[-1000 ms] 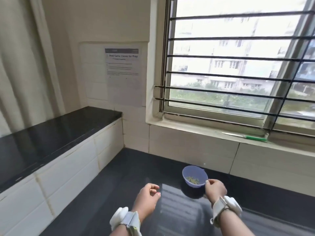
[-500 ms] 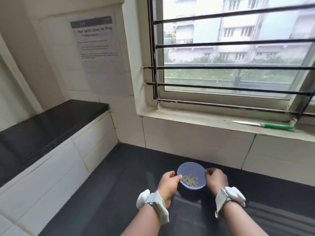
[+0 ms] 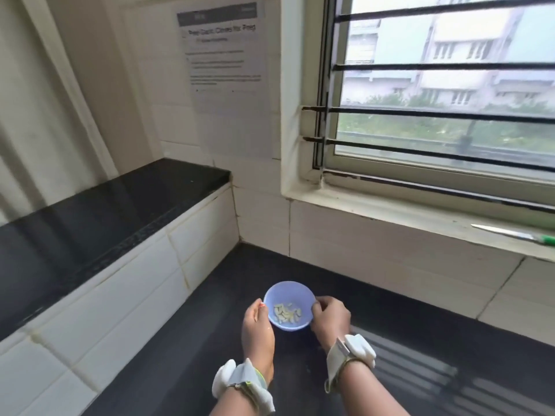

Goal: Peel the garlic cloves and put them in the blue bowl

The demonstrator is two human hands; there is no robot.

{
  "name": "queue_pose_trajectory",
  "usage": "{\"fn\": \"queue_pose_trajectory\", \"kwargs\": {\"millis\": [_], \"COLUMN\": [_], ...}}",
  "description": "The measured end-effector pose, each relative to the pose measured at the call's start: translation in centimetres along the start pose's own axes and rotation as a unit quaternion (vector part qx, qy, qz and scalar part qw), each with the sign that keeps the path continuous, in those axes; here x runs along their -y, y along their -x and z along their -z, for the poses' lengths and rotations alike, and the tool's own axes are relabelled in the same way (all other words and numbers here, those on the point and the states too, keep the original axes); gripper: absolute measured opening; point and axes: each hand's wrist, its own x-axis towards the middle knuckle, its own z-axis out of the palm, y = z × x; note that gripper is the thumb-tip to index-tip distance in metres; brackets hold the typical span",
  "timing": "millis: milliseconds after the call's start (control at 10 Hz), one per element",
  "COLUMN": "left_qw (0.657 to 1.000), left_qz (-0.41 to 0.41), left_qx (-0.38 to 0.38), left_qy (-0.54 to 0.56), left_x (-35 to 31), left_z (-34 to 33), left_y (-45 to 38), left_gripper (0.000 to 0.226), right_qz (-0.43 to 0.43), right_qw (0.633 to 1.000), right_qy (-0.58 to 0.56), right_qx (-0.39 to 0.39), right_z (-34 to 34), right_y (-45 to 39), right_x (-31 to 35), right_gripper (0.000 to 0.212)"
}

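Your left hand cups the near-left wall of the small round blue plastic bowl, fingers curved along it and a fingertip at the rim. Your right hand takes the opposite side, its fingers curled over the right rim and gripping it. Neither hand holds a clove or any skin. The bowl sits between them on the dark stone countertop, and whether it rests there or is lifted slightly cannot be told.

Inside lies a small heap of pale, peeled garlic cloves, so the peeling looks finished or close to it. No unpeeled garlic shows anywhere on the counter. You seem to be at the closing step, steadying or presenting the bowl. If more cloves wait out of view, your next move calls for freeing one hand to fetch them while the other keeps the light bowl from sliding.

Further out, a knife with a green handle lies on the pale window sill, well apart from your hands, and a printed instruction sheet hangs on the tiled wall.
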Motion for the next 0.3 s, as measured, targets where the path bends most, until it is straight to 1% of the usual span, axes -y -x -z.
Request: {"fn": "queue_pose_trajectory", "kwargs": {"millis": [100,300], "left_qw": [1.000,0.991], "left_qz": [0.014,0.023], "left_qx": [0.025,0.129], "left_qy": [0.005,0.003], "left_x": [0.5,0.5], "left_z": [1.5,2.9], "left_y": [-1.1,-1.1], "left_gripper": [0.036,0.044], "right_qz": [-0.009,-0.024], "right_qw": [1.000,0.997], "right_qy": [-0.015,-0.073], "right_qx": [-0.002,-0.009], "right_z": [-1.3,-2.0], "right_y": [0.4,0.7], "right_x": [0.3,0.3], "right_gripper": [0.024,0.020]}}
